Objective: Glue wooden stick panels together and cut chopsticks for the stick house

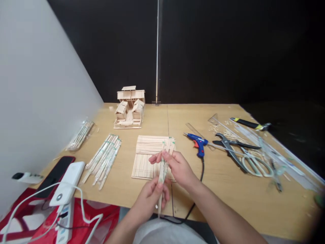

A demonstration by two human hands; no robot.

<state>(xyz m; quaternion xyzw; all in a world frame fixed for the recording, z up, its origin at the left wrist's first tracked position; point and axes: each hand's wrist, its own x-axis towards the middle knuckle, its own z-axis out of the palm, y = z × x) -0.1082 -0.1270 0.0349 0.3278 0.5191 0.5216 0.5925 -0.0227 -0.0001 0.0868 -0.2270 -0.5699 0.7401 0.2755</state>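
— What have the hands got?

— My left hand (152,195) grips the lower end of a wrapped stick bundle (164,166); my right hand (177,166) pinches it higher up, fingers closed.

— Where?

— Near the bench's front edge, above the stick mat (146,156), glue gun (199,142) just right.

A light wooden table (254,200) fills the lower half of the view, with a seam running front to back near its middle. Behind it stands a black wall (228,51), unlit and featureless. A thin pale pole (157,51) rises upright from the table's far edge. On the left a plain white panel (33,84) slants along the table's side. Light falls evenly on the tabletop.
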